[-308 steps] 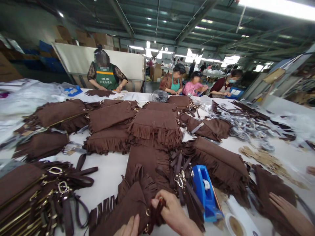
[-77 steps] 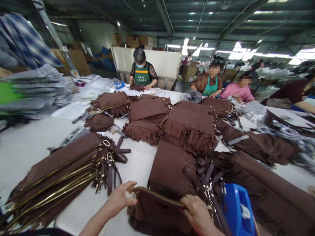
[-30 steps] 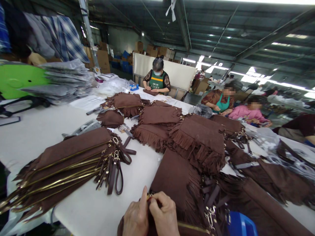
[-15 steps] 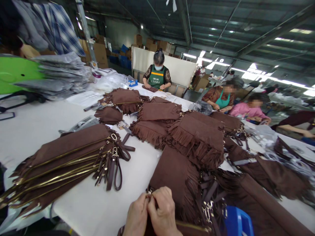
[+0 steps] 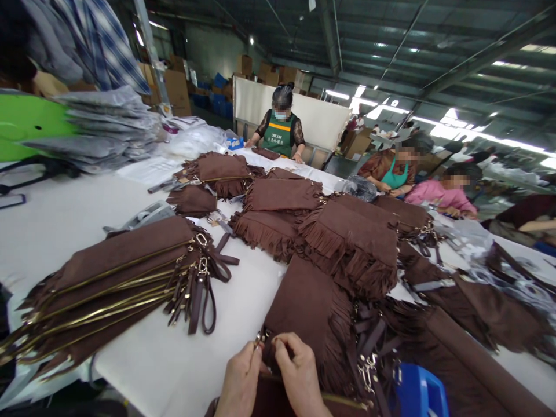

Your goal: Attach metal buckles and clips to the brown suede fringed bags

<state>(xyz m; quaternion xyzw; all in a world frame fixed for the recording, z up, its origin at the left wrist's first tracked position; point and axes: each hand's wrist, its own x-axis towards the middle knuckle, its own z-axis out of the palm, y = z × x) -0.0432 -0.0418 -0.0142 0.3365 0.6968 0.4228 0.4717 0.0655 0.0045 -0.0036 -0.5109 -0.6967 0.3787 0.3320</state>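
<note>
Near the bottom centre, my left hand (image 5: pixel 240 376) is closed in a pinch on a small metal clasp (image 5: pixel 259 337) at its fingertips. My right hand (image 5: pixel 299 370) is beside it, thumb and forefinger pressed together; what they hold, if anything, is too small to name. Under both hands lies a dark brown pouch (image 5: pixel 271 399), partly hidden by them, with a gold zipper (image 5: pixel 343 402) along its edge. Just beyond my fingertips rests a brown fringed pouch (image 5: pixel 299 298).
To the left lies a stack of brown pouches (image 5: pixel 130 249) with gold zippers and wrist straps. More fringed pouches (image 5: pixel 282 194) are piled ahead. A blue plastic object (image 5: pixel 419 388) stands at lower right. Across the white table (image 5: pixel 174 362), a person in a green apron (image 5: pixel 278 136) sits.
My hands have drawn slightly apart, and the metal clasp now shows at my left fingertips. Across the table, the person in the green apron has spread their hands.
</note>
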